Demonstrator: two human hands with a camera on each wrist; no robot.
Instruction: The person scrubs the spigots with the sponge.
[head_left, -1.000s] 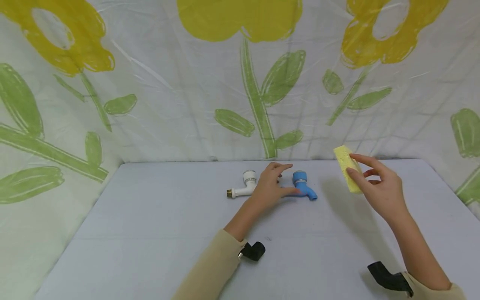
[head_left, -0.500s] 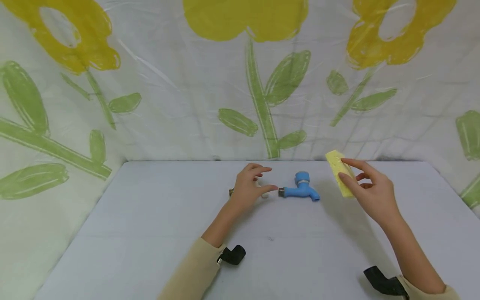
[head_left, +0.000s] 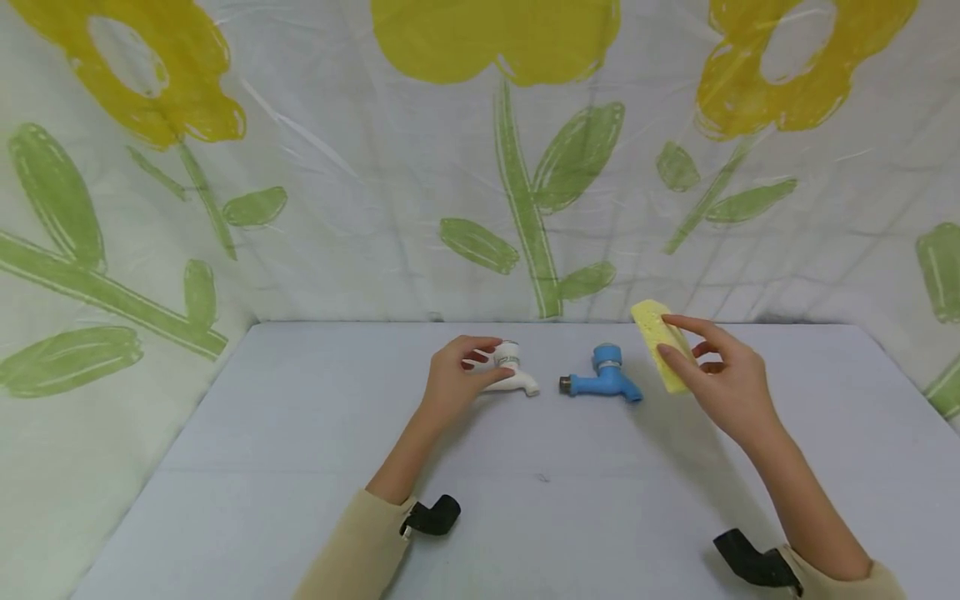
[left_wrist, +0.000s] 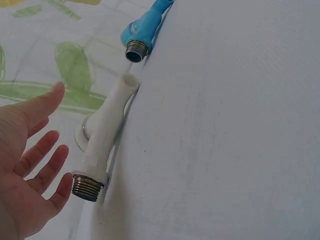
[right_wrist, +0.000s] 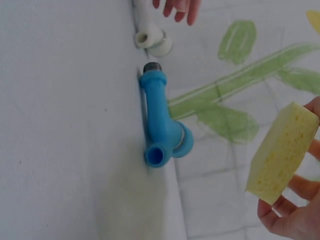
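The white tap point(head_left: 517, 382), its long axis left-to-right, stretched rightward from the nearer left hand point(head_left: 452, 372) at centre frame — fingers parted, gripping nothing — while, right of centre, the right hand point(head_left: 726, 379) pinched a yellow sponge point(head_left: 654, 333).

Narrow gap between white tap point(head_left: 521, 382) and blue tap point(head_left: 602, 383), backdrop point(head_left: 360, 258) behind

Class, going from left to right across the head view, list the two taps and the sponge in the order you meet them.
White tap → blue tap → yellow sponge
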